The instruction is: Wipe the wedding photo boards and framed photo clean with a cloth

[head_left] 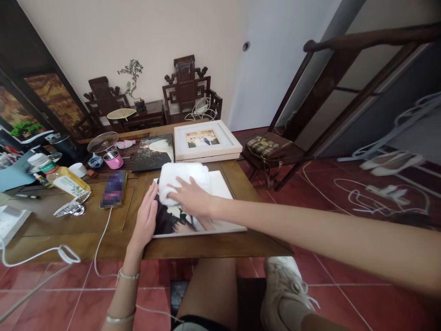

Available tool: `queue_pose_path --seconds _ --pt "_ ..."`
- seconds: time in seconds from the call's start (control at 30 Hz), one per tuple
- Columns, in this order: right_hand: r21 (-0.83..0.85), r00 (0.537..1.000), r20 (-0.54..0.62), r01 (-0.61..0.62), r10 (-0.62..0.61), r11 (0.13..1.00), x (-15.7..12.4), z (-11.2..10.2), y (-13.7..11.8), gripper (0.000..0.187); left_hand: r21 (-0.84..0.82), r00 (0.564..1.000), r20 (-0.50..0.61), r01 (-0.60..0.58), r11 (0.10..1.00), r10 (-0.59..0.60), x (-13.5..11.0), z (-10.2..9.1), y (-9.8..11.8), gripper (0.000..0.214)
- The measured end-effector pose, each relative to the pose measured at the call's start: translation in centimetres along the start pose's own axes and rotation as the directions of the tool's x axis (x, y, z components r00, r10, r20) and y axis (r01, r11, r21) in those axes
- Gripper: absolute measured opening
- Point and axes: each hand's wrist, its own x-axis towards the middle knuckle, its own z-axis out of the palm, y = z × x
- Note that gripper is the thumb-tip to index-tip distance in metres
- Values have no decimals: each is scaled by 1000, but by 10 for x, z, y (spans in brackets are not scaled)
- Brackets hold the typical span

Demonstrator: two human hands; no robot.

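A glossy photo panel (225,193) lies flat near the front edge of the wooden table, its picture partly covered. On its upper left part rests a folded, fluffy white cloth (184,171). My right hand (191,195) lies on the cloth with fingers spread, pressing it against the panel. Along the panel's left edge stands my left hand (147,214), fingers stretched out and the palm side against the edge.
Behind the panel are a white-framed photo (208,138) and a dark photo panel (154,151). To the left lie a phone (114,188) with a white cable, a clear hair claw (73,205), a yellow-liquid bottle (60,174) and a pink mug (113,160). A plaid bag (263,146) sits on a chair.
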Motion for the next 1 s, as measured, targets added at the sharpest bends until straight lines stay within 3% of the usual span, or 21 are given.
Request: queue_pose_path --seconds 0.13,0.23,0.3,0.4,0.53,0.67,0.77,0.87,1.0 --pt "63 985 -4 174 -174 983 -26 2 -34 46 18 1000 1 -22 1000 22 -2 -2 -1 52" --pt "132 971 61 221 -231 966 -48 -3 -53 45 68 999 24 -35 997 33 -3 -2 -2 53" --pt "175 969 135 184 -208 967 -62 -8 -59 47 99 998 53 -35 994 30 -3 0 -2 52" --pt "210 975 206 38 -82 977 -78 -14 -58 51 133 991 135 -33 991 15 -3 2 -1 51" --pt "186 973 199 -154 117 970 -85 -18 -29 50 163 975 224 -44 986 6 -3 4 -5 47" --pt "123 956 174 -261 238 957 -72 -17 13 55 188 973 230 -36 982 -9 -2 4 -8 45" --pt "107 951 115 -299 287 948 -49 -19 29 56 190 974 228 -42 981 -3 -2 4 -7 46" --pt "143 956 106 -287 274 947 -16 -25 28 46 185 976 218 -52 981 11 -2 4 -7 47" --pt "197 984 82 -173 160 965 28 -32 14 45 212 983 182 -39 976 -1 -2 4 -10 46"
